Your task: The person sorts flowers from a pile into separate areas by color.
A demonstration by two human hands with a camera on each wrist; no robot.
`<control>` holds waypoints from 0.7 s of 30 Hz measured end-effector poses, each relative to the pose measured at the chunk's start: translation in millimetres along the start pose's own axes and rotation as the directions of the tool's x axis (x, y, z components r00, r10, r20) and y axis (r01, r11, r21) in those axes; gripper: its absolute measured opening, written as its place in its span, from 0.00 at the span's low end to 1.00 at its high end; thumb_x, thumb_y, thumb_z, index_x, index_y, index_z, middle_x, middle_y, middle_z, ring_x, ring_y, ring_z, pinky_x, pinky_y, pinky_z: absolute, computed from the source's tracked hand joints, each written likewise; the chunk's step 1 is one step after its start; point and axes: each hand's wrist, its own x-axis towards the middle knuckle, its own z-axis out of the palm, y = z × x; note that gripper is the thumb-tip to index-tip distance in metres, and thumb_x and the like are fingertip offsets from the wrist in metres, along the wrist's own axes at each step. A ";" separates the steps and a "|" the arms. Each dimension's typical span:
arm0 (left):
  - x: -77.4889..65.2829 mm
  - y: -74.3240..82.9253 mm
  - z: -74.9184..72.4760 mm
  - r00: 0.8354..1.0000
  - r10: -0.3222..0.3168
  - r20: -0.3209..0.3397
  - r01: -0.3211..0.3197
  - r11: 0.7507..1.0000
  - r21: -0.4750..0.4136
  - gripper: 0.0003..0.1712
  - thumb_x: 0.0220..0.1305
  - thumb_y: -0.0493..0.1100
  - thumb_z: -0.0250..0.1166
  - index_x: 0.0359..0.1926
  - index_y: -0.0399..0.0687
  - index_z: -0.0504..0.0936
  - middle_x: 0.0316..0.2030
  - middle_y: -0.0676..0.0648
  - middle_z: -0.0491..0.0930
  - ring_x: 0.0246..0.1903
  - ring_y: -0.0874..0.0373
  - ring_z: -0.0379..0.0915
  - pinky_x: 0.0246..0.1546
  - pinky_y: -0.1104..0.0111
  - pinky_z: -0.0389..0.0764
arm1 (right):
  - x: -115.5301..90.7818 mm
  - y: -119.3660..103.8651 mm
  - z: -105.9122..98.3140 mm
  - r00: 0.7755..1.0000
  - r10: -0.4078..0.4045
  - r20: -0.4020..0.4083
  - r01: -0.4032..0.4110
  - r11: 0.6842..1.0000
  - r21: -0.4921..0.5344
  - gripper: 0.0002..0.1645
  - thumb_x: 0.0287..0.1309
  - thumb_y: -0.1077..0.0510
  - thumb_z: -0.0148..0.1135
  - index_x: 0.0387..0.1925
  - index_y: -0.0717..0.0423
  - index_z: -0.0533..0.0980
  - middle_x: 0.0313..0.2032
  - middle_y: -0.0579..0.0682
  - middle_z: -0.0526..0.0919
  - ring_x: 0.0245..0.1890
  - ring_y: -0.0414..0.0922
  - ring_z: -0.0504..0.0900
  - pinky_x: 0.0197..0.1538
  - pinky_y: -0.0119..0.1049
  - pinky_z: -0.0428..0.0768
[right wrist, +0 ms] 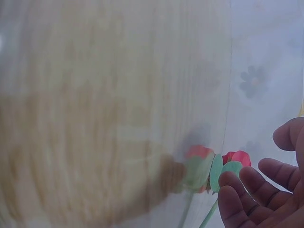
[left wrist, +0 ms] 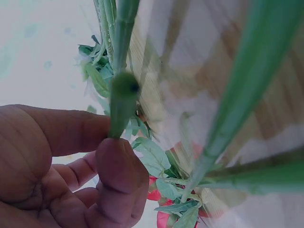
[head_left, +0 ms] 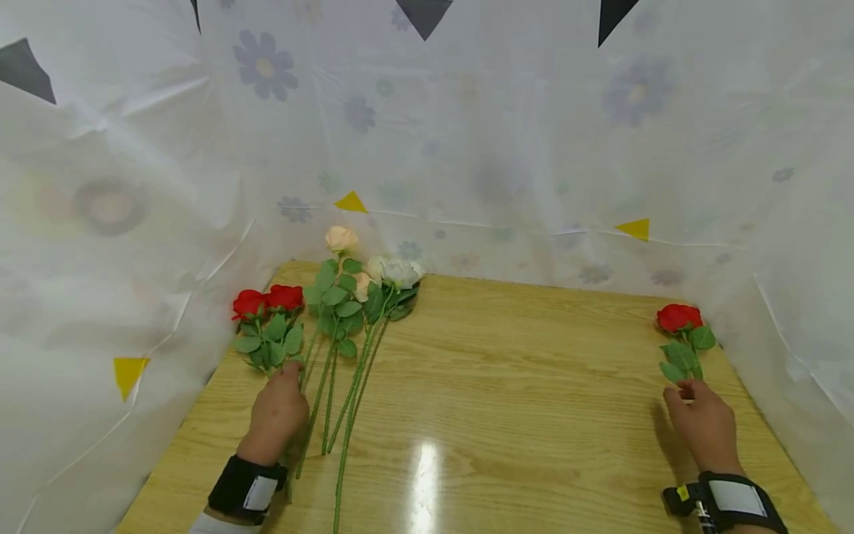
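In the head view, my left hand (head_left: 276,415) is just below two red roses (head_left: 285,298) lying at the table's left side. The left wrist view shows my thumb and a finger pinching a green flower stem (left wrist: 122,111) near its cut end. Which bloom it belongs to, I cannot tell. Far to the right lies a single red rose (head_left: 679,317) with green leaves. My right hand (head_left: 706,426) hovers by its lower leaves. In the right wrist view its fingers (right wrist: 256,183) are loosely bent, with nothing seen between them, and the rose's stem (right wrist: 209,214) runs beside them.
Peach roses (head_left: 342,239) and white flowers (head_left: 400,272) lie left of centre, their long stems (head_left: 343,445) stretching toward the near edge. A pale flower-patterned sheet (head_left: 494,148) walls in the wooden table (head_left: 520,386) at the back and sides.
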 end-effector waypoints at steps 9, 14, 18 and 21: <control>4.0 0.2 -1.9 1.000 -0.002 0.008 0.003 0.993 -0.115 0.31 0.64 0.29 0.59 0.67 0.30 0.64 0.31 0.39 0.78 0.26 0.47 0.75 0.24 0.56 0.73 | -1.0 -8.9 3.7 1.000 0.019 0.014 -0.019 1.000 0.018 0.24 0.69 0.53 0.53 0.51 0.73 0.74 0.43 0.71 0.80 0.37 0.63 0.80 0.27 0.41 0.73; 7.9 5.8 -2.7 0.999 0.012 0.032 -0.005 0.977 -0.211 0.32 0.68 0.30 0.56 0.71 0.32 0.60 0.28 0.45 0.75 0.18 0.56 0.66 0.21 0.63 0.67 | -1.5 -17.3 8.2 1.000 0.013 0.010 -0.014 0.999 0.034 0.24 0.69 0.53 0.54 0.51 0.73 0.74 0.44 0.71 0.80 0.40 0.63 0.78 0.30 0.43 0.73; 10.7 14.3 -3.0 0.998 0.063 0.027 -0.054 0.964 -0.260 0.31 0.69 0.30 0.56 0.71 0.33 0.60 0.31 0.43 0.75 0.18 0.57 0.65 0.21 0.64 0.67 | -2.8 -24.6 9.8 1.000 -0.010 0.011 0.010 0.998 0.064 0.26 0.70 0.52 0.53 0.54 0.73 0.74 0.44 0.71 0.80 0.40 0.63 0.79 0.28 0.40 0.73; 13.8 24.9 -2.3 0.995 0.100 0.026 -0.088 0.949 -0.304 0.30 0.70 0.31 0.57 0.70 0.34 0.60 0.33 0.43 0.76 0.19 0.57 0.67 0.22 0.64 0.69 | -3.7 -33.3 11.2 1.000 -0.019 0.019 0.018 0.996 0.082 0.27 0.71 0.50 0.52 0.56 0.72 0.74 0.46 0.70 0.80 0.43 0.63 0.79 0.28 0.37 0.74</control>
